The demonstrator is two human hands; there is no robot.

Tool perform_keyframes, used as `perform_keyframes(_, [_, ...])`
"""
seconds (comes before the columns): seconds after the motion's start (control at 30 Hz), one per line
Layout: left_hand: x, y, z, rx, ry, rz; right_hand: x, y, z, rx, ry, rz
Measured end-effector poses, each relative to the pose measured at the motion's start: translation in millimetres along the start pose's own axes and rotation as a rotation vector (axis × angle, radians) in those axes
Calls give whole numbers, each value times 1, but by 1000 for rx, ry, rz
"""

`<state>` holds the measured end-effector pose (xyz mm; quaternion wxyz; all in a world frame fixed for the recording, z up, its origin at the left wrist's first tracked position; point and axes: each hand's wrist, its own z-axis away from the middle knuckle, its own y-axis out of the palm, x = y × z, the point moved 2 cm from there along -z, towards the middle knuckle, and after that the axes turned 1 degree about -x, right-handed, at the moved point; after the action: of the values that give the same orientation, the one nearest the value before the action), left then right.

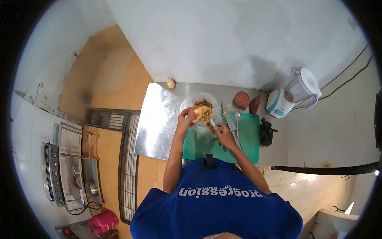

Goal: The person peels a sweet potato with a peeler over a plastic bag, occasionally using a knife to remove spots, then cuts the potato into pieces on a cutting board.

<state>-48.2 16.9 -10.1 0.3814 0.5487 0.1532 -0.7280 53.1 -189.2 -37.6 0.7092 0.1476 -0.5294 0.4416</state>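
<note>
My left hand (pixel 187 119) is closed around a peeled yellow-orange piece (pixel 200 114), which looks like sweet potato. Close by on the right, my right hand (pixel 225 136) grips a small tool with a pale end (pixel 213 122); its exact kind is too small to tell. Beneath both hands lies a clear plastic bag (pixel 217 104) with a heap of brown and yellow peelings (pixel 204 103) on it. The bag overlaps a green cutting board (pixel 248 131). A knife (pixel 230 121) and a spoon (pixel 237 116) rest on the board, right of my right hand.
Two red-skinned sweet potatoes (pixel 242 99) lie behind the board. Farther right stand a blender (pixel 301 88) and a black plastic bag (pixel 267 132). A pale round piece (pixel 170 83) sits at the steel counter's (pixel 155 127) back edge, by the wall.
</note>
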Motion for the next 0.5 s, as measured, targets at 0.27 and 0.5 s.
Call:
perform_keyframes(0.27, [2,6,5,-95,40,43,-26,3,-10,-151,-133,59])
perform_keyframes(0.5, [-11,10,8,-126,57,199,-31,3,1,-84,-121,112])
